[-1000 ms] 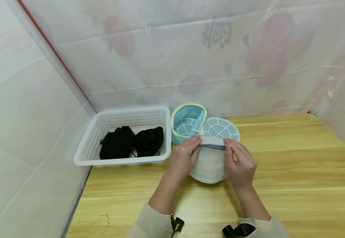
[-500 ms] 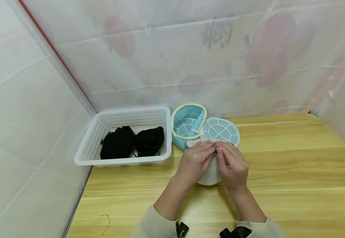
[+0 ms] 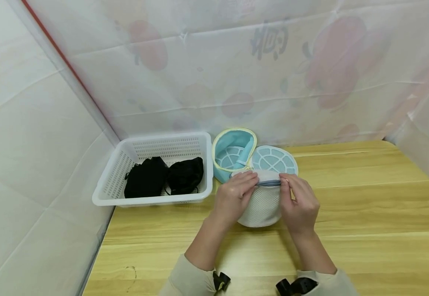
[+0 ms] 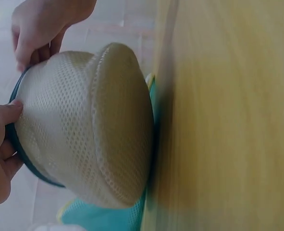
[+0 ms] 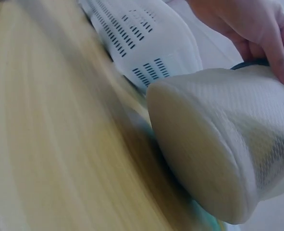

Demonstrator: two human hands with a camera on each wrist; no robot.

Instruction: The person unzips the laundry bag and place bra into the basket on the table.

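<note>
A white mesh laundry bag (image 3: 261, 207), round-bottomed with a grey-blue zipper (image 3: 269, 183), is held between both hands close over the table. My left hand (image 3: 233, 197) pinches the left part of the zippered rim. My right hand (image 3: 300, 201) pinches the rim at the zipper's right end, thumb and forefinger together. The left wrist view shows the bag (image 4: 84, 125) tilted, its lid edge toward the fingers. Through the mesh in the right wrist view, a yellow and dark patch (image 5: 271, 149) shows. The zipper pull is hidden by the fingers.
Behind the bag stands an opened teal mesh bag (image 3: 220, 174) with yellow trim, its round lid (image 3: 275, 159) folded out to the right. A white perforated basket (image 3: 100, 196) at the left contains two black pouches (image 3: 146, 179). White sheeting (image 3: 207, 82) walls the table (image 3: 377, 213).
Half a second ago the hands met at the middle of the rim. Since then the right hand has moved right and the left hand left, baring the zipper between them.
</note>
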